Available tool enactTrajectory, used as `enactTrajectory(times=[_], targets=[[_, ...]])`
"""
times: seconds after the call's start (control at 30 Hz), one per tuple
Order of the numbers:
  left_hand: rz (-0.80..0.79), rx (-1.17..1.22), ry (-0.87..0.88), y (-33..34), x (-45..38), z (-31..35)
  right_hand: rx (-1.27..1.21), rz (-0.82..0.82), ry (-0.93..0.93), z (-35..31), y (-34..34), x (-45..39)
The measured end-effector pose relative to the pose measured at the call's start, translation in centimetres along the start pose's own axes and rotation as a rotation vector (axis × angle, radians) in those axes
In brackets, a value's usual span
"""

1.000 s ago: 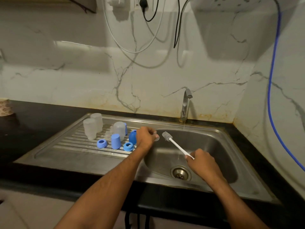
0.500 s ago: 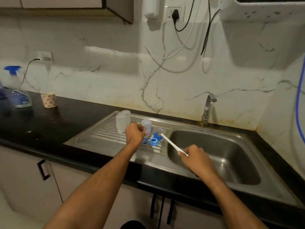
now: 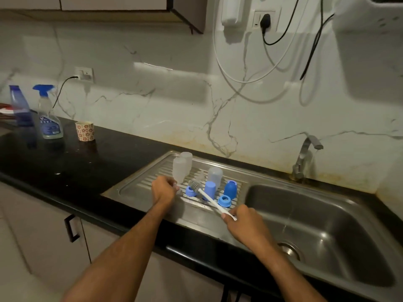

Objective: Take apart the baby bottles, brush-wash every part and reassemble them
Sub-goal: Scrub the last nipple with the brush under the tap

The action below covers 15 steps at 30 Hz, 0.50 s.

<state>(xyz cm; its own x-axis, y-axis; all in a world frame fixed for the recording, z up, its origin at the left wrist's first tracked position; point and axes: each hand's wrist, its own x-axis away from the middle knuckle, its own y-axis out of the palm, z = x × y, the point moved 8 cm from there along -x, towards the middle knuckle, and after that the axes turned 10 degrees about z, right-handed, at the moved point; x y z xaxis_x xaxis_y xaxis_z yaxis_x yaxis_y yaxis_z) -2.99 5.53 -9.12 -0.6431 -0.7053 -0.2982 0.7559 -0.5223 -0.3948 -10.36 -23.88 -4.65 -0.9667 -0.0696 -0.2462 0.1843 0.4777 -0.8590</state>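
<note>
Baby-bottle parts stand on the steel drainboard: two clear bottle bodies upside down at the back left, a third clear body, a light-blue cap, a dark-blue cap and two blue screw rings. My left hand hovers low over the drainboard left of the parts and pinches a small clear piece, mostly hidden by its fingers. My right hand grips the white handle of a bottle brush, whose bristle head lies over the left ring.
The sink basin with drain lies to the right under a steel tap. On the black counter stand a patterned paper cup and two spray bottles. Cables hang on the marble wall.
Both hands have moved left from over the basin to the drainboard. The brush head now lies among the blue parts. My view has swung left and pulled back.
</note>
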Motion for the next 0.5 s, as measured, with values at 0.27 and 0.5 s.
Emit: enactTrajectory(times=[0.27, 0.5], targets=[[0.007, -0.038, -0.010, 1.1, -2.5, -1.5, -0.024, -0.033, -0.021, -1.8, 2.7, -2.7], [0.014, -0.027, 0.026, 1.9, -2.8, -1.6, 0.005, -0.043, -0.031, -1.8, 3.3, -3.3]])
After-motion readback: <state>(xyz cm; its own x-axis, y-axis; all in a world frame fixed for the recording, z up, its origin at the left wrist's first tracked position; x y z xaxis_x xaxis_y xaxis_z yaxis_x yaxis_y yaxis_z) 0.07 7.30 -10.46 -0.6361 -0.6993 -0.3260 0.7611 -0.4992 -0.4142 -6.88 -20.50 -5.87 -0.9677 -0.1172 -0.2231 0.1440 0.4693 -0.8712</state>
